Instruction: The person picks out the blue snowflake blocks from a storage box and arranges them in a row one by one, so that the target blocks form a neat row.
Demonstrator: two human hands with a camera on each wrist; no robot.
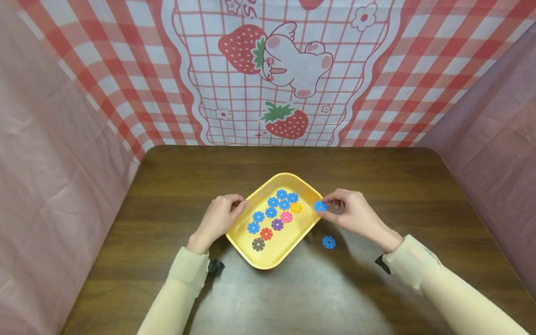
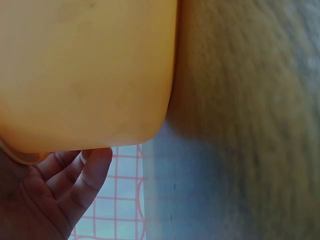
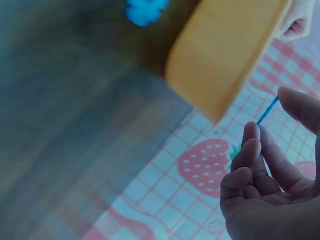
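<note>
A yellow tray (image 1: 301,237) sits on the table at a slant in the head view, with several flower-shaped discs inside: mostly blue ones, such as one blue disc (image 1: 258,217), plus yellow, pink, purple, red and dark ones. My left hand (image 1: 219,218) grips the tray's left rim, thumb over the edge and fingers against the outer wall (image 2: 90,115). Between thumb and fingertip my right hand (image 1: 353,211) pinches a blue flower-shaped disc (image 1: 320,206) at the tray's right rim. The right wrist view shows this held disc (image 3: 267,110) edge-on.
Another blue disc (image 1: 329,242) lies on the wooden table (image 1: 176,177) right of the tray, below my right hand. A checked strawberry-print cloth (image 1: 286,123) hangs behind the table's back edge. Pink curtains (image 1: 63,139) flank both sides.
</note>
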